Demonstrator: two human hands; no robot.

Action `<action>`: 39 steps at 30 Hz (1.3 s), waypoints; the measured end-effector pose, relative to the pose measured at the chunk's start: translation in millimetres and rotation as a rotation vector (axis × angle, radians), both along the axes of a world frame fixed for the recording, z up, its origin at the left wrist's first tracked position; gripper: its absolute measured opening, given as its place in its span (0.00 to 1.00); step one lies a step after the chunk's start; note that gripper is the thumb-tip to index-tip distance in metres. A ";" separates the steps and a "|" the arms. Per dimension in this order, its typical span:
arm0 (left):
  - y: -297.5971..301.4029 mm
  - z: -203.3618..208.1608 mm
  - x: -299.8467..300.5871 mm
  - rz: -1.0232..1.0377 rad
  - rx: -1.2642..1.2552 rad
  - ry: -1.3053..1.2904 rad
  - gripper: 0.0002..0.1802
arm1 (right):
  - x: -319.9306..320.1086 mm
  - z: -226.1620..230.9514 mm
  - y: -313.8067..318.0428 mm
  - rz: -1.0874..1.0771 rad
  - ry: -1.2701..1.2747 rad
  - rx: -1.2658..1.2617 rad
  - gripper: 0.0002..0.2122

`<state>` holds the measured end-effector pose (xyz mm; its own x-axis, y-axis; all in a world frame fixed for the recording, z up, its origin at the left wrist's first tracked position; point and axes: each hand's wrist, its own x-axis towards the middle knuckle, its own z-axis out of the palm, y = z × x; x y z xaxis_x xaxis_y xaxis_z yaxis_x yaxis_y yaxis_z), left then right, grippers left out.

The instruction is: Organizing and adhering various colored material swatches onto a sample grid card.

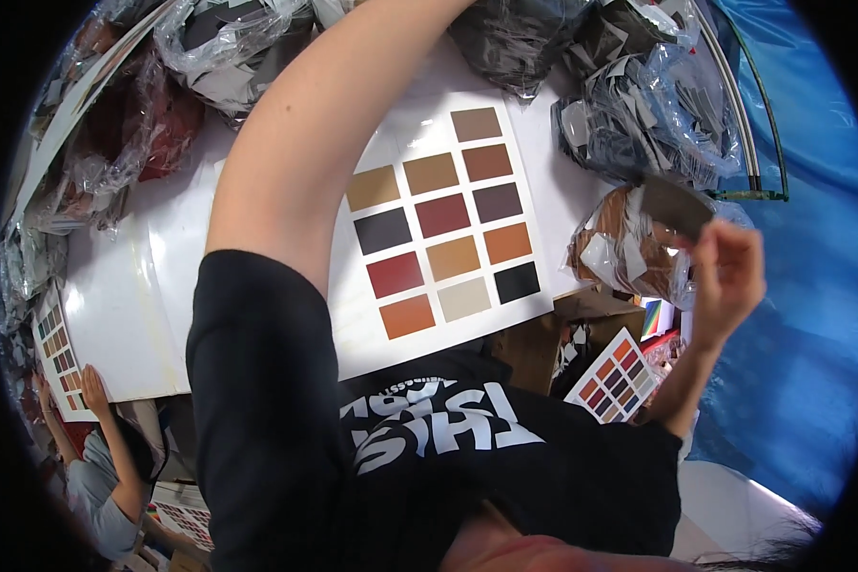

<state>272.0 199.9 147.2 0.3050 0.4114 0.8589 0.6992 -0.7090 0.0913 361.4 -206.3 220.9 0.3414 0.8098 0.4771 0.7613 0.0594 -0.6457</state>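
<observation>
My right hand [729, 281] is raised at the right, its fingers pinched on a dark grey-brown colour chip [675, 208]. The chip is over a clear bag of brown chips [612, 238]. My left forearm [305, 133] reaches across to the far edge of the view, and the hand lies out of frame. Under that arm, a white sample sheet [539, 303] lies on the table with rows of stuck-on rectangles in brown, red, grey, tan, orange and black. The arm covers the sheet's far left part.
Plastic bags of dark chips [629, 114] line the far side, with a bag of reddish chips [148, 124] at the left. Another sample sheet [615, 377] sits low at the right. A co-worker's hand [93, 389] touches a sheet at the left. Blue sheeting [801, 286] hangs right.
</observation>
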 end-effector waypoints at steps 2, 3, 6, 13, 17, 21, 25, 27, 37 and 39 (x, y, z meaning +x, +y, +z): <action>7.3 -0.7 -2.4 -0.041 -0.024 -0.004 0.09 | -9.6 -29.9 -16.4 -0.077 0.091 -0.144 0.04; 11.6 -2.4 -4.3 -0.081 -0.044 -0.004 0.09 | -20.2 -42.0 -16.7 -0.101 0.216 -0.197 0.04; -47.7 66.0 -21.8 -0.194 -0.629 0.167 0.10 | -32.7 -77.6 -12.6 -0.166 0.260 -0.167 0.03; -66.4 53.0 -78.8 -0.616 -0.250 -0.426 0.09 | -71.3 -102.0 46.7 -0.020 0.714 -0.065 0.09; -140.8 10.4 -170.1 -0.569 -0.450 -0.117 0.12 | -60.1 -129.9 62.2 -0.030 0.679 -0.198 0.08; -207.7 -49.4 -243.6 -0.309 -0.987 -0.168 0.03 | -65.2 -155.1 92.8 -0.036 0.731 -0.248 0.06; -237.5 -96.1 -259.7 -0.248 -0.972 -0.032 0.02 | -73.6 -184.6 131.8 0.022 0.854 -0.345 0.04; -241.9 -106.6 -249.4 -0.234 -0.918 -0.010 0.02 | -78.3 -197.2 152.5 0.028 0.858 -0.418 0.04; -226.1 -127.0 -193.6 -0.212 -0.992 0.091 0.04 | -85.0 -216.0 187.6 -0.014 0.886 -0.607 0.05; -220.2 -130.8 -187.3 -0.210 -0.988 0.130 0.03 | -87.1 -216.4 186.4 -0.013 0.881 -0.601 0.05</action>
